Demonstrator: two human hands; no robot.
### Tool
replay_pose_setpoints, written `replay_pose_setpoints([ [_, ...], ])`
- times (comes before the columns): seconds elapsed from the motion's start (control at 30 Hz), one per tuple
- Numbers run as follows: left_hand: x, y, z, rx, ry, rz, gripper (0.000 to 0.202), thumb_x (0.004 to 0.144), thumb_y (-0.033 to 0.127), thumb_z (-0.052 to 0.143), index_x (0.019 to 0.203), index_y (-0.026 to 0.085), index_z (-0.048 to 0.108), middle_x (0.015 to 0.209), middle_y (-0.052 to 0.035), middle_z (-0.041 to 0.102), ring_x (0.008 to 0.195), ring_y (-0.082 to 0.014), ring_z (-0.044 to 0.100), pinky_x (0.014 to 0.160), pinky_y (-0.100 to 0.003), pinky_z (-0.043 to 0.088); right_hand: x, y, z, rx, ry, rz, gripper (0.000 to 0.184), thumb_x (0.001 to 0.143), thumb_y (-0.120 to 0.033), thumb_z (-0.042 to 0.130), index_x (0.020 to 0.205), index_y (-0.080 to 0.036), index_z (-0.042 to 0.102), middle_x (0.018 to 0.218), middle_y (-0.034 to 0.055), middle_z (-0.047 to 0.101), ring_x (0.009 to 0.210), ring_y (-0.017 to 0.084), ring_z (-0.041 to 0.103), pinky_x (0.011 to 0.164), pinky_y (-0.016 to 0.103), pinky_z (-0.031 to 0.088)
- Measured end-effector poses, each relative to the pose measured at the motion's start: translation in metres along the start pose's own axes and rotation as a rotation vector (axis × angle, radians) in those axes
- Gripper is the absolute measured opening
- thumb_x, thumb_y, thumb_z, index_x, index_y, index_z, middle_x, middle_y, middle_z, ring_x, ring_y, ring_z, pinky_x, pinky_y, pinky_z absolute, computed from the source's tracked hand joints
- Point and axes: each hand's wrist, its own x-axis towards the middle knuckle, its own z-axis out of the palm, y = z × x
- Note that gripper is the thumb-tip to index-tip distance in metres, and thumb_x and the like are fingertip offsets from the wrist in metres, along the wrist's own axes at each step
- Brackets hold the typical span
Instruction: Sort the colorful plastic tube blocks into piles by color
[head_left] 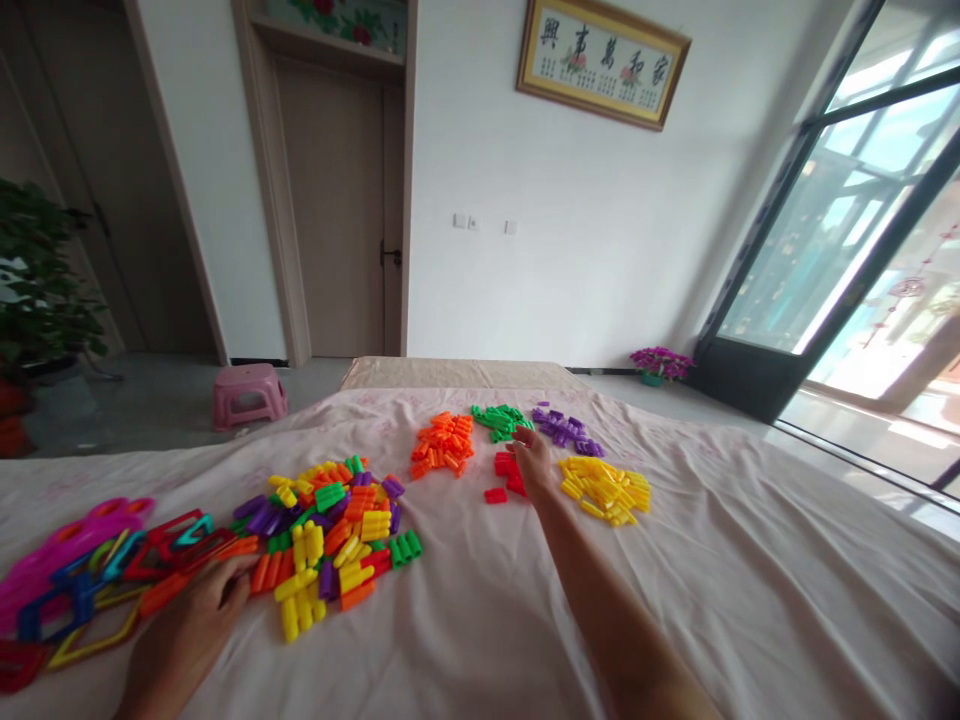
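Note:
My left hand is at the left edge of a mixed pile of plastic building blocks, its fingers curled against an orange-red block. The pile mixes yellow, purple, green, orange and red pieces. My right hand reaches over a small group of red blocks, fingers stretched leftward and slightly apart, with nothing visible in them. Its palm side is hidden. One red block lies nearer me. Around this hand are sorted heaps of orange blocks, green blocks, purple blocks and yellow blocks.
Colourful plastic frame shapes and a pink piece lie at the left. A wrinkled pale cloth covers the surface. Beyond stand a pink stool, a potted plant, purple flowers and a door.

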Motion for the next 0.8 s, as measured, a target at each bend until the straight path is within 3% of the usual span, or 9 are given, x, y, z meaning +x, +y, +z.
replay_pose_setpoints([
  [0.17, -0.002, 0.011, -0.011, -0.002, -0.096, -0.100, 0.035, 0.091, 0.040, 0.043, 0.102, 0.024, 0.072, 0.112, -0.0035, 0.077, 0.097, -0.0209, 0.073, 0.078, -0.029, 0.053, -0.061, -0.008, 0.067, -0.055, -0.423, -0.133, 0.034, 0.075, -0.021, 0.054, 0.103, -0.017, 0.072, 0.093, 0.0062, 0.075, 0.076, 0.018, 0.070, 0.069, 0.030, 0.056],
  [0.27, -0.003, 0.019, -0.014, -0.007, -0.087, -0.137, 0.034, 0.092, 0.038, 0.042, 0.102, 0.027, 0.072, 0.111, -0.0003, 0.077, 0.097, -0.0190, 0.073, 0.076, -0.027, 0.052, -0.102, -0.015, 0.095, -0.190, -0.578, -0.305, 0.031, 0.078, -0.013, 0.054, 0.100, -0.020, 0.074, 0.096, 0.0048, 0.076, 0.085, 0.019, 0.070, 0.078, 0.031, 0.056],
  [0.33, -0.004, 0.022, -0.015, -0.038, -0.045, -0.117, 0.032, 0.092, 0.038, 0.044, 0.101, 0.027, 0.073, 0.110, 0.0006, 0.078, 0.097, -0.0175, 0.072, 0.076, -0.025, 0.051, -0.123, -0.019, 0.107, -0.281, -0.647, -0.369, 0.035, 0.082, -0.013, 0.055, 0.111, -0.022, 0.073, 0.106, 0.0050, 0.075, 0.090, 0.018, 0.070, 0.082, 0.030, 0.055],
  [0.43, -0.004, 0.025, -0.019, -0.043, 0.112, -0.036, 0.030, 0.092, 0.037, 0.047, 0.102, 0.025, 0.073, 0.108, -0.0012, 0.078, 0.095, -0.0174, 0.071, 0.080, -0.026, 0.051, -0.140, -0.020, 0.116, -0.436, -0.716, -0.437, 0.046, 0.090, -0.017, 0.054, 0.135, -0.023, 0.061, 0.134, 0.0094, 0.065, 0.109, 0.022, 0.066, 0.094, 0.034, 0.053],
  [0.53, -0.004, 0.031, -0.028, 0.082, 0.285, 0.063, 0.031, 0.092, 0.033, 0.049, 0.106, 0.023, 0.074, 0.105, -0.0044, 0.077, 0.093, -0.0215, 0.069, 0.088, -0.033, 0.048, -0.142, -0.020, 0.120, -0.569, -0.784, -0.539, 0.047, 0.096, -0.019, 0.048, 0.143, -0.025, 0.055, 0.147, 0.0087, 0.056, 0.126, 0.023, 0.057, 0.106, 0.036, 0.045],
  [0.67, -0.003, 0.039, -0.039, 0.252, 0.377, 0.078, 0.032, 0.092, 0.028, 0.048, 0.107, 0.022, 0.075, 0.112, -0.0071, 0.074, 0.101, -0.0259, 0.064, 0.094, -0.041, 0.043, -0.138, -0.023, 0.117, -0.615, -0.808, -0.542, 0.038, 0.097, -0.020, 0.050, 0.131, -0.029, 0.064, 0.130, 0.0047, 0.067, 0.116, 0.020, 0.061, 0.101, 0.031, 0.045],
  [0.8, -0.003, 0.041, -0.039, 0.347, 0.337, -0.006, 0.035, 0.092, 0.031, 0.048, 0.113, 0.021, 0.074, 0.124, -0.0102, 0.068, 0.107, -0.0283, 0.061, 0.095, -0.043, 0.041, -0.137, -0.022, 0.112, -0.647, -0.746, -0.465, 0.032, 0.091, -0.016, 0.054, 0.117, -0.024, 0.069, 0.113, 0.0060, 0.071, 0.108, 0.020, 0.062, 0.093, 0.028, 0.046],
])
